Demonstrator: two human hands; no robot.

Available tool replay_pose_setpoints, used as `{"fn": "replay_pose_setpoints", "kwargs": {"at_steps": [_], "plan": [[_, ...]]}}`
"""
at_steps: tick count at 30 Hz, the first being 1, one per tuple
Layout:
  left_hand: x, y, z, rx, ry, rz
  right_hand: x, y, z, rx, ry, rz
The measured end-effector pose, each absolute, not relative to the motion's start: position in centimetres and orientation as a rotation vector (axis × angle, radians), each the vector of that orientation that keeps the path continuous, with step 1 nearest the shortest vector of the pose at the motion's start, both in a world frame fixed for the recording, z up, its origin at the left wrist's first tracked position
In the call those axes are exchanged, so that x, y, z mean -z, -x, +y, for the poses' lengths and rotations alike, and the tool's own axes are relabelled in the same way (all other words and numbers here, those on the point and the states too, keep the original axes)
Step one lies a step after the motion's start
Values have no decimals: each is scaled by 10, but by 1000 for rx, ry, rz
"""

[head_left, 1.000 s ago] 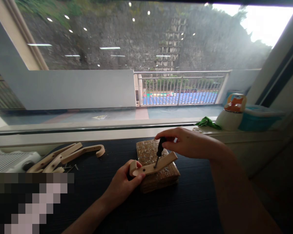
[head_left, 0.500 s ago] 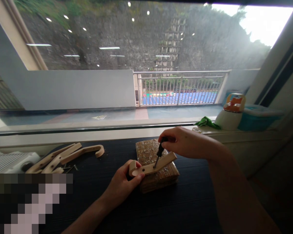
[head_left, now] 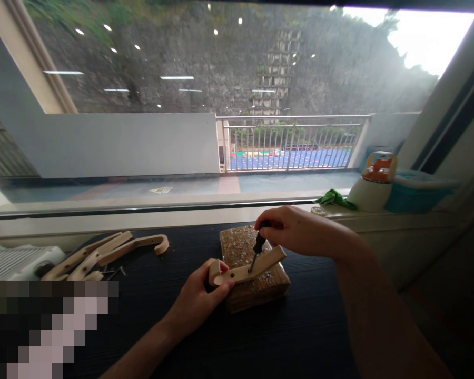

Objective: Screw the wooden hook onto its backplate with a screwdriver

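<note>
My left hand point(head_left: 205, 292) is closed around the curled end of a pale wooden hook point(head_left: 240, 275), which lies over a brown block point(head_left: 240, 245) that looks wrapped in clear film. A dark hole shows in the wood near my thumb. In my right hand point(head_left: 296, 229) is a black-handled screwdriver point(head_left: 259, 241), gripped from above and tilted. Its metal tip meets the hook at a second hole, near the bend; whether a screw sits there is too small to tell. The hook's straight end slants up toward my right wrist.
Several similar wooden hooks point(head_left: 98, 258) lie at the left of the black table point(head_left: 308, 326), beside a few loose screws point(head_left: 116, 272). A white ribbed object point(head_left: 19, 263) is at the far left. On the windowsill are a green cloth point(head_left: 334, 199), a white pot point(head_left: 371, 192) and a teal bin point(head_left: 416, 192).
</note>
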State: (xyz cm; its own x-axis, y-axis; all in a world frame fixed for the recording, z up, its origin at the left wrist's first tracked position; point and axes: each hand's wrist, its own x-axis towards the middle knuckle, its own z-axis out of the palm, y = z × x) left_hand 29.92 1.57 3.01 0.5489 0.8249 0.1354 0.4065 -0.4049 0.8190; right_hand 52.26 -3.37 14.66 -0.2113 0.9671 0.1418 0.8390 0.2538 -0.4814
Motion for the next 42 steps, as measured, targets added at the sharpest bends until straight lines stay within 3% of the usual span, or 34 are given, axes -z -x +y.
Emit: {"fn": "replay_pose_setpoints", "kwargs": {"at_steps": [31,42], "plan": [[-29,-299,16,-715,-2005,970,-149,-522,-34,-497,1650,-2110],[-32,-299,14,-704,-2007,977,-153,-520,-39,-355,1623,-2137]]}}
